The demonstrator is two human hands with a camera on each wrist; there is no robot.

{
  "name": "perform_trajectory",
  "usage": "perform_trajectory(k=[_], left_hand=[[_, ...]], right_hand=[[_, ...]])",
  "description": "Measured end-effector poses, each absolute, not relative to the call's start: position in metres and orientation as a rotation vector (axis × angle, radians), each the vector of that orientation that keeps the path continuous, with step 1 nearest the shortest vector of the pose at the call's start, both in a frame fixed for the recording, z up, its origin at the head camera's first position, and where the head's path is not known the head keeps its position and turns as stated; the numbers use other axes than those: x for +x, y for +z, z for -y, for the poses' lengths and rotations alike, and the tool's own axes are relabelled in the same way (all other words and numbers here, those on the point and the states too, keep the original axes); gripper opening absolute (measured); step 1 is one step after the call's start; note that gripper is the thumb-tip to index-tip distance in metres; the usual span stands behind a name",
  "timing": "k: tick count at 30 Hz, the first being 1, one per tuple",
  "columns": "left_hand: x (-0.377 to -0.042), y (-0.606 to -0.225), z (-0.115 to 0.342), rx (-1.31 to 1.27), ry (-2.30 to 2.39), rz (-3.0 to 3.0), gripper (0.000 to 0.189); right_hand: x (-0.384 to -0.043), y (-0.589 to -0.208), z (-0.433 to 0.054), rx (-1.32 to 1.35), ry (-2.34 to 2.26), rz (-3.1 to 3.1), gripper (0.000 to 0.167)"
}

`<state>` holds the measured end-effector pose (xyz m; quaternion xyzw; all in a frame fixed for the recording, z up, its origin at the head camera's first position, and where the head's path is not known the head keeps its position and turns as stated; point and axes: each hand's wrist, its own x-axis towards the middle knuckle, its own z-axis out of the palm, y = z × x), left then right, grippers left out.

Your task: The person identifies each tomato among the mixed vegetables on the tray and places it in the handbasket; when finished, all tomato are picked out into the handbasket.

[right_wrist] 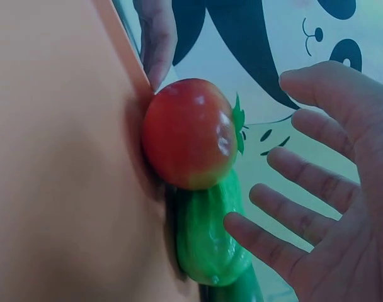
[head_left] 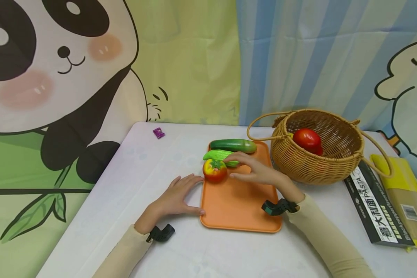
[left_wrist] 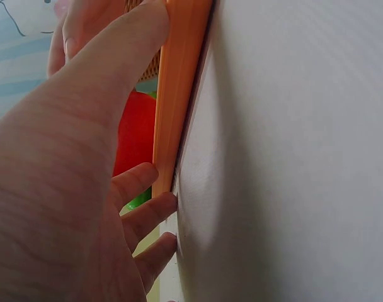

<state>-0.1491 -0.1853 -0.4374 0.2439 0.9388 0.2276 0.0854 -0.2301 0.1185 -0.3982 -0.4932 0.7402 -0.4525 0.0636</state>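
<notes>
An orange tray (head_left: pixel 241 204) lies on the table with a red-and-yellow tomato (head_left: pixel 215 172) at its left side. Behind the tomato are a light green ridged vegetable (head_left: pixel 213 155) and a dark green cucumber (head_left: pixel 233 145). My left hand (head_left: pixel 177 197) rests at the tray's left edge, thumb and fingers spread along the rim. Over the tray, my right hand (head_left: pixel 251 170) hovers just right of the tomato with nothing in it. In the right wrist view its fingers (right_wrist: pixel 305 170) are extended, apart from the tomato (right_wrist: pixel 190 134).
A wicker basket (head_left: pixel 312 168) holding red tomato-like items (head_left: pixel 306 139) stands right of the tray, one handle reaching over the tray's back corner. Beyond it lie a black pasta box (head_left: pixel 377 208) and a yellow-brown packet (head_left: pixel 403 197). A small purple wrapper (head_left: pixel 158 133) sits at the back left.
</notes>
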Motion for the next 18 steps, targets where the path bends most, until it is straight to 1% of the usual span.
perform_trajectory(k=[12,18], left_hand=[[-0.149,-0.436,0.184,0.720,0.682,-2.796,0.100],[-0.149,-0.437,0.185,0.738,0.681,-2.800,0.100]], right_hand=[[-0.235,-0.400,-0.101,-1.372,-1.278,-2.247,0.045],[-0.237,-0.405,-0.092,-1.379,-1.245,-2.244,0.046]])
